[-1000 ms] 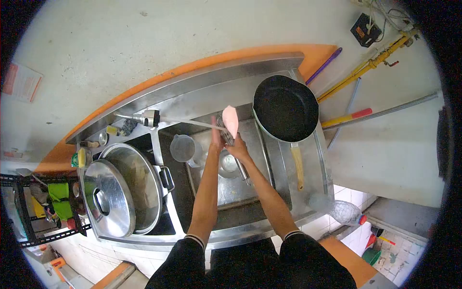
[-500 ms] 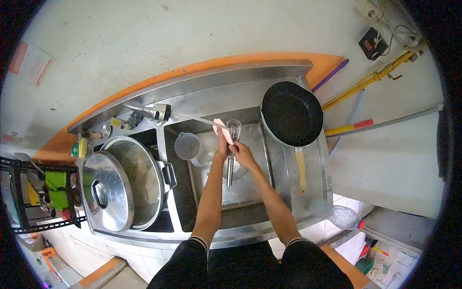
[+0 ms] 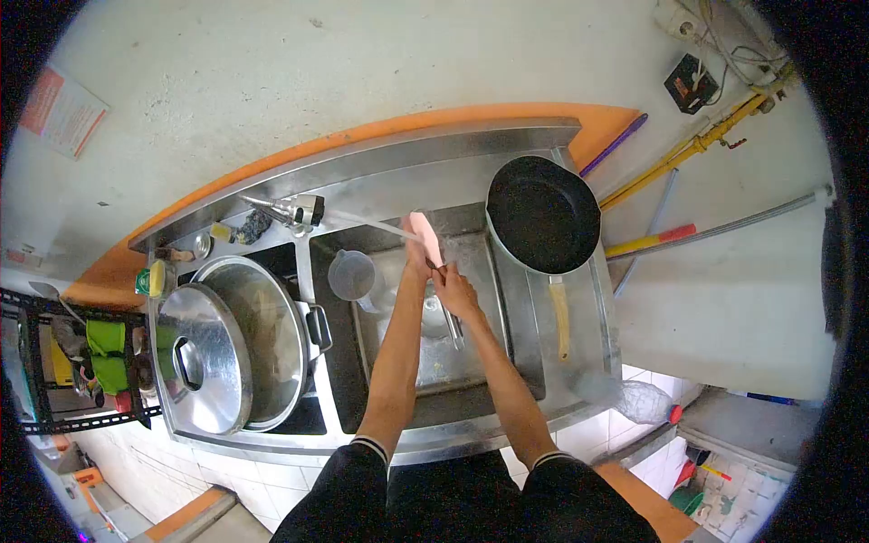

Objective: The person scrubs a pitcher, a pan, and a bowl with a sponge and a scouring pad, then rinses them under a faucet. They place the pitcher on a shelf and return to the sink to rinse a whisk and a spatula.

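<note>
A pink spatula (image 3: pixel 424 234) is between my two hands over the sink basin (image 3: pixel 471 380), under a stream of water from the faucet (image 3: pixel 303 210). My left hand (image 3: pixel 416 260) is closed about its broad head, with the fingers partly hidden behind it. Just below, my right hand (image 3: pixel 455 291) is wrapped round the lower part of the spatula. Metal handles (image 3: pixel 454 333) stick out beneath my right hand. The wire loops of the whisk are hidden at this moment. A clear plastic measuring jug (image 3: pixel 351 275) sits in the basin, left of my hands.
On the right of the counter lies a black frying pan (image 3: pixel 543 215) with a wooden-coloured handle. A large metal pot (image 3: pixel 272 339) with its lid (image 3: pixel 201 357) leaning over it fills the left side. A plastic bottle (image 3: pixel 647 403) lies at the right edge.
The pink spatula head has turned more upright and risen slightly. The whisk loops that showed behind it have gone from sight, and the metal handles have shifted right.
</note>
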`<state>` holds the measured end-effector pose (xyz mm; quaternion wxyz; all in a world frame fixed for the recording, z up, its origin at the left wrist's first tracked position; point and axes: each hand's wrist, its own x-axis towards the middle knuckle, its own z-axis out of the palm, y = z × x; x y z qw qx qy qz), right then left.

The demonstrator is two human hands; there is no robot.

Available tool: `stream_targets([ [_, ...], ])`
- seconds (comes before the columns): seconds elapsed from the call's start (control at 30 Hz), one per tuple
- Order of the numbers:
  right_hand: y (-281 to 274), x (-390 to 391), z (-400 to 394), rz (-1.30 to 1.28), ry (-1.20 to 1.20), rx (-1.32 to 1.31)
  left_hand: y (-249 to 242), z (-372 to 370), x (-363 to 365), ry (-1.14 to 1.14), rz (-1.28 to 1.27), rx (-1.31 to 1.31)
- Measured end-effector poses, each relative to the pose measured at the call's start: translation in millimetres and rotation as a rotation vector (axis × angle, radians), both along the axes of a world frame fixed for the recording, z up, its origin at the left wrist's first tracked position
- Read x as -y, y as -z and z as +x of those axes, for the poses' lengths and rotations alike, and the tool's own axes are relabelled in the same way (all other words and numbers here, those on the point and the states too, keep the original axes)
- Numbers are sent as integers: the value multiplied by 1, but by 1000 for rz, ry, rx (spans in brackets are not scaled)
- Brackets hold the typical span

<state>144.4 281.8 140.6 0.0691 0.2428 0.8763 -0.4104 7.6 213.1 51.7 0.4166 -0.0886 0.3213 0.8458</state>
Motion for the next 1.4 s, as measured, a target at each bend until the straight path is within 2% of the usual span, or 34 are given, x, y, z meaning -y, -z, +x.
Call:
stream_targets([
  [0.03, 0, -1, 0, -1, 28, 26, -7, -1, 6, 78, 62, 4],
  [0.07, 13, -4, 0, -84, 15, -72, -14, 3, -2, -20, -146, 87],
  [0.13, 60, -14, -2, -257, -13, -275, -55, 13, -11, -201, -251, 180],
  [0.23, 17, -30, -4, -874, 2, 70, -60, 15, -13, -370, -54, 133],
  [0.27, 3, -29, -5, -1018, 63, 68, -53, 11, -14, -374, -65, 55],
  [0.3, -8, -28, -7, -1012, 29, 98, -48, 8, -12, -380, -80, -20],
  [0.33, -17, -30, -13, -1004, -4, 129, -59, 7, -11, -361, -546, -192],
  [0.4, -28, -33, -25, -908, -144, 115, -49, -3, -9, -312, -697, -298],
  [0.43, -21, -32, -29, -948, -145, 72, -68, 3, -8, -283, -773, -350],
  [0.47, -14, -28, -33, -987, -146, 30, -88, 11, -11, -358, -901, -424],
  [0.5, -8, -24, -34, -1026, -146, -8, -75, 6, -10, -278, -945, -394],
  [0.53, -27, -18, -34, -1118, -97, 5, -52, -9, -10, -199, -984, -361],
  [0.57, -15, -18, -38, -1130, -110, -20, -34, -11, -5, -117, -1024, -321],
  [0.6, 9, -18, -46, -1143, -124, -46, -66, 1, 0, 24, -1011, -391],
  [0.67, 39, -17, -67, -1179, -200, -110, -99, 19, 8, -152, -877, -400],
  [0.7, 33, -14, -76, -1164, -158, -124, -115, 22, 13, -243, -808, -417],
  [0.73, 18, -9, -82, -1151, -113, -138, -133, 28, 19, -222, -720, -368],
  [0.77, 5, -6, -80, -1140, -60, -142, -115, 30, 26, -244, -640, -413],
  [0.8, -9, -7, -84, -1080, -121, -202, -81, 32, 34, -265, -561, -451],
  [0.83, -12, -6, -93, -1091, -37, -195, -85, 38, 39, -287, -480, -495],
  [0.9, -16, -3, -113, -1108, 135, -187, -80, 65, 37, -169, -559, -574],
  [0.93, -6, -6, -124, -1251, 108, -107, -70, 74, 35, -142, -615, -639],
  [0.97, 5, -13, -131, -1277, 88, -92, -61, 78, 36, -117, -669, -700],
  [1.03, -12, -20, -133, -1319, 46, -50, -69, 83, 37, -25, -571, -530],
  [1.07, -21, -17, -130, -1260, 149, -50, -75, 86, 37, 19, -517, -444],
  [1.17, -49, -8, -101, -1236, 153, -154, -66, 88, 35, -26, -558, -407],
  [1.27, -25, -4, -70, -1329, 77, -154, -67, 105, 50, 171, -518, -430],
  [1.37, -3, 0, -38, -1164, 74, -128, -74, 134, 66, 522, -522, -313],
  [1.4, 11, 6, -25, -857, 128, -77, -71, 142, 76, 657, -430, -300],
])
